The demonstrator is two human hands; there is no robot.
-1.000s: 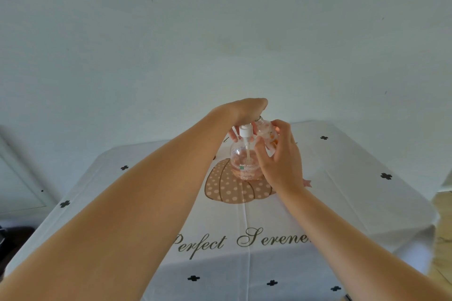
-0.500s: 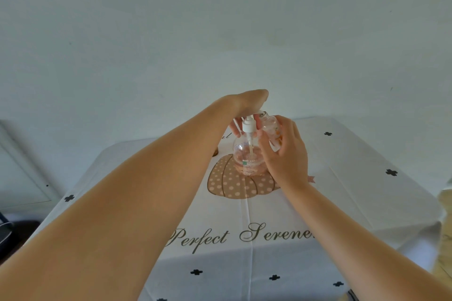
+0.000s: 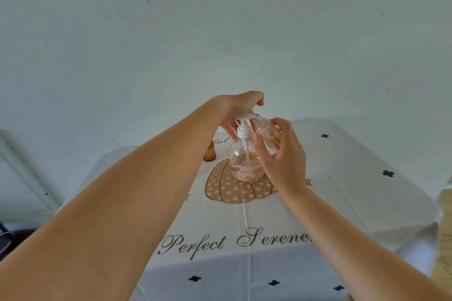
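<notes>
Here, a round pump bottle (image 3: pixel 245 164) stands upright on the desk (image 3: pixel 354 178). The left hand (image 3: pixel 241 105) curls its grip over the pump head. The right hand (image 3: pixel 283 161) clamps a small bottle (image 3: pixel 267 131), tilted, with its mouth just right of the spout.

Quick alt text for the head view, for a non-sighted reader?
The left hand grips the round pump bottle by its head; the right hand holds a small bottle tilted, mouth at the spout. A brown bottle stands behind, on a pumpkin-print tablecloth.
</notes>
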